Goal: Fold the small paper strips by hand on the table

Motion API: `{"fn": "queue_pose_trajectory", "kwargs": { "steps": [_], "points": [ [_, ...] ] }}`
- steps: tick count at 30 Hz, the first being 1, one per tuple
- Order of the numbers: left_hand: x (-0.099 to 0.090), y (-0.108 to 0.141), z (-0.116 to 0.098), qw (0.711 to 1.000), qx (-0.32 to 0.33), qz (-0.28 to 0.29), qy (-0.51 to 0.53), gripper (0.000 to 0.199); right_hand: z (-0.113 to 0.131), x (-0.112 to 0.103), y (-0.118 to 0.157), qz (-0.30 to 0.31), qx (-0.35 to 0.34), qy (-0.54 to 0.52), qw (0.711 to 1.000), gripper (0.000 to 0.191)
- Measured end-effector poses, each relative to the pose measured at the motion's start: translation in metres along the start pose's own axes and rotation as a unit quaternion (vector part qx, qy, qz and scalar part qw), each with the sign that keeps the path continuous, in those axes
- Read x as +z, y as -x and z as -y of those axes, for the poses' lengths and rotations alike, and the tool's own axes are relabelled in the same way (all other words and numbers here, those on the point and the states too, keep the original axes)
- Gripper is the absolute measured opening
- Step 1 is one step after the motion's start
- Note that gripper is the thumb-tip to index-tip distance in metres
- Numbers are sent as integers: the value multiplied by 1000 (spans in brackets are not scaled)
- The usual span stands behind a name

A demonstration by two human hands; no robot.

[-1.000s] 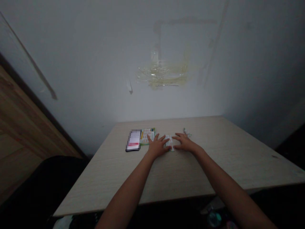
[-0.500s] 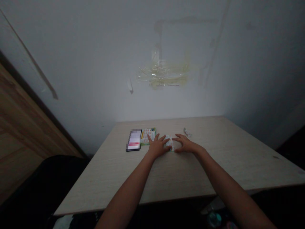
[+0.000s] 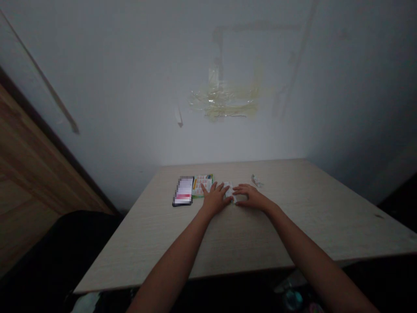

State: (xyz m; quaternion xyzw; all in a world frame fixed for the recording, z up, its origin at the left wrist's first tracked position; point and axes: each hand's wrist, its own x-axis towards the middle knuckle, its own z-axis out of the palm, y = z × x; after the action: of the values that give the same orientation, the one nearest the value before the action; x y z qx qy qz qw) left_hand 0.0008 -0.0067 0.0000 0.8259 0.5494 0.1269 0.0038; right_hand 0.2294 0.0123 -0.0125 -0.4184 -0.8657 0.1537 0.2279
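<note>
A small pale printed sheet (image 3: 230, 189) lies flat on the table between my two hands. My left hand (image 3: 215, 201) rests with spread fingers, its fingertips and thumb over the left side of that sheet. Under the outer fingers of this hand is the lower right part of a colourful printed leaflet (image 3: 201, 182). From the other side my right hand (image 3: 252, 198) touches the sheet's right edge, its fingers slightly bent and apart from the thumb. Neither hand wraps round anything. Part of the sheet is hidden by my fingers.
Left of the leaflet lies a phone (image 3: 183, 191) with a lit, blurred screen. A crumpled wrapper (image 3: 256, 180) sits beyond my right hand. The pale wooden table (image 3: 156, 243) meets a wall (image 3: 130, 87) with old tape (image 3: 228, 102) on it.
The small sheet has shifted slightly left and away from me. My right hand has moved a little left with it, and my left hand is nearly still.
</note>
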Motion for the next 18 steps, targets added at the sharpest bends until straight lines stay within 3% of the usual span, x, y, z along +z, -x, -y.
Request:
{"fn": "queue_pose_trajectory", "kwargs": {
  "steps": [5, 9, 18],
  "points": [
    [-4, -1, 2, 1000, -12, -6, 3, 54, 1, -3, -1, -19, -19, -35, 999, 29],
    [-6, -2, 8, 999, 10, -7, 44, 41, 5, -5, -1, -21, -15, -53, 998, 28],
    [-12, 0, 9, 998, 24, 3, 62, 43, 9, -5, -2, -27, -2, -46, 999, 26]
  ]
}}
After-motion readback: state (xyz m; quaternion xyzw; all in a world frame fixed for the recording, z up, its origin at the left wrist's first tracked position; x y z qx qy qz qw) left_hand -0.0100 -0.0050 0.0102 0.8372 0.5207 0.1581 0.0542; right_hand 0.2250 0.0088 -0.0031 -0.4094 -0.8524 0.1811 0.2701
